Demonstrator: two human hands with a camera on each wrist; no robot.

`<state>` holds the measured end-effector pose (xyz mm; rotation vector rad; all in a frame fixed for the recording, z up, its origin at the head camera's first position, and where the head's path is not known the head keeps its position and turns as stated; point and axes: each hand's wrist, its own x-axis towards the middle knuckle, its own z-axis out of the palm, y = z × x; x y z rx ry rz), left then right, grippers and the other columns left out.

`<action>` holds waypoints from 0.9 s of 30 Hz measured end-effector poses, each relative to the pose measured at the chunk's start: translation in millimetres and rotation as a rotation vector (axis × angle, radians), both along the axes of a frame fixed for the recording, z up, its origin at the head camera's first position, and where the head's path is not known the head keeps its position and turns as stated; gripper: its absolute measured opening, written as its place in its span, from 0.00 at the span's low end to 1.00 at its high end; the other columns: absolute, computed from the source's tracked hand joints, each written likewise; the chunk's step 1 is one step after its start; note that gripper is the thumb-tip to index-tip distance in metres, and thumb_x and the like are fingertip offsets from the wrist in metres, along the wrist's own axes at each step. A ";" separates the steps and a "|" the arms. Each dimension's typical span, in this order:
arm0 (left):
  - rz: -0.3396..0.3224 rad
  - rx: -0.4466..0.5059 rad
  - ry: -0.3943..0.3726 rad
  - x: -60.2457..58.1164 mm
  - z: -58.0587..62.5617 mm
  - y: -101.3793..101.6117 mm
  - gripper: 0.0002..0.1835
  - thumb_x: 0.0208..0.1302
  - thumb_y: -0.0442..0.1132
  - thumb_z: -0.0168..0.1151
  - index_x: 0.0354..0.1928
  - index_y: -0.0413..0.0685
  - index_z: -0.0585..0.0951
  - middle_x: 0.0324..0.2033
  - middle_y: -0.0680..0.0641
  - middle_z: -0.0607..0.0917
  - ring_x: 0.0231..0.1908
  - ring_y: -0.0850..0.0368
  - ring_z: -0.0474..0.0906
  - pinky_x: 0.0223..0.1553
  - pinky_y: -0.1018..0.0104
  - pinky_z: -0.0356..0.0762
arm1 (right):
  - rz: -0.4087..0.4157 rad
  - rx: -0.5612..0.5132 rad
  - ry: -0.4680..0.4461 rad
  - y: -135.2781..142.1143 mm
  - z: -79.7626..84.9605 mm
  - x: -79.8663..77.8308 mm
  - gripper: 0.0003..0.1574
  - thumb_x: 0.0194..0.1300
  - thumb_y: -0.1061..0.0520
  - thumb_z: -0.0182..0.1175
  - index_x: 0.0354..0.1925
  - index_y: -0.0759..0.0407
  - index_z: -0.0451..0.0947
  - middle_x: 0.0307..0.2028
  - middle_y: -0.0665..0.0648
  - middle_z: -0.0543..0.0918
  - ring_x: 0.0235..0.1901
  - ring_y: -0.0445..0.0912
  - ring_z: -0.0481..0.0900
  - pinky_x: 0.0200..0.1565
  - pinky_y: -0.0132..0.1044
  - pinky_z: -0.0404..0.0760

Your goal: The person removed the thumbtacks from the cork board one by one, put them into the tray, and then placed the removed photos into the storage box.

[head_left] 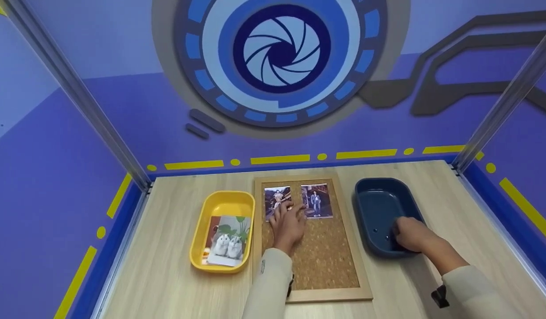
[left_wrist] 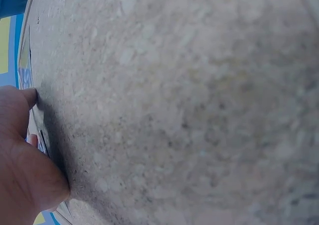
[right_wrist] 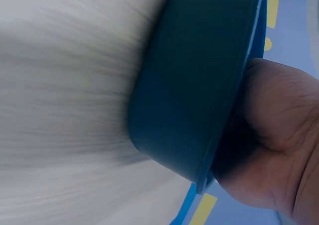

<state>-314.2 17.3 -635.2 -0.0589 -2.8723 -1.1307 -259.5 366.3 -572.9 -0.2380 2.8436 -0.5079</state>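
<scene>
Photos (head_left: pixel 298 201) on corkboard (head_left: pixel 326 261), no legible txt; left hand (head_left: pixel 288 226) atop.

head: looking down and forward over table (head_left: pixel 166 283), cork board (head_left: pixel 326 261) central | left wrist: pressing close against cork board (left_wrist: pixel 189 105) | right wrist: hugging blue tray (right_wrist: pixel 199 85), shared with head (head_left: pixel 379 208)

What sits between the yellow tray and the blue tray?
The cork board lies between the yellow tray and the blue tray, with two photos on it and the left hand pressing one. Head view.
</scene>
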 end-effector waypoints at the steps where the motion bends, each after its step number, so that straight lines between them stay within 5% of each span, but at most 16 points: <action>1: -0.001 0.002 -0.002 0.8 0.7 0.2 0.16 0.77 0.45 0.63 0.63 0.63 0.86 0.69 0.47 0.75 0.73 0.44 0.65 0.70 0.40 0.58 | 0.001 0.000 0.005 0.3 2.1 0.7 0.09 0.62 0.69 0.56 0.28 0.58 0.71 0.24 0.51 0.72 0.26 0.47 0.70 0.29 0.39 0.67; 10: -0.004 0.013 0.017 0.8 -1.3 0.3 0.17 0.77 0.44 0.61 0.63 0.61 0.85 0.69 0.47 0.75 0.72 0.43 0.65 0.69 0.41 0.57 | -0.010 -0.046 0.131 -10.8 23.3 3.1 0.07 0.59 0.70 0.56 0.32 0.60 0.74 0.26 0.54 0.76 0.28 0.48 0.72 0.32 0.42 0.71; 17: 0.003 0.020 0.041 -4.7 -13.9 -2.2 0.17 0.75 0.45 0.62 0.62 0.62 0.86 0.69 0.47 0.75 0.72 0.42 0.65 0.69 0.39 0.57 | -0.008 -0.101 0.206 -37.7 33.4 9.5 0.03 0.69 0.66 0.62 0.35 0.61 0.78 0.28 0.54 0.81 0.28 0.45 0.73 0.32 0.40 0.73; 27: 0.005 0.004 0.029 -6.8 -17.5 0.5 0.18 0.76 0.47 0.62 0.64 0.65 0.85 0.70 0.48 0.74 0.74 0.43 0.63 0.72 0.40 0.56 | -0.004 -0.227 0.237 -71.2 36.3 14.6 0.03 0.73 0.63 0.64 0.42 0.60 0.78 0.30 0.53 0.84 0.29 0.42 0.76 0.33 0.39 0.75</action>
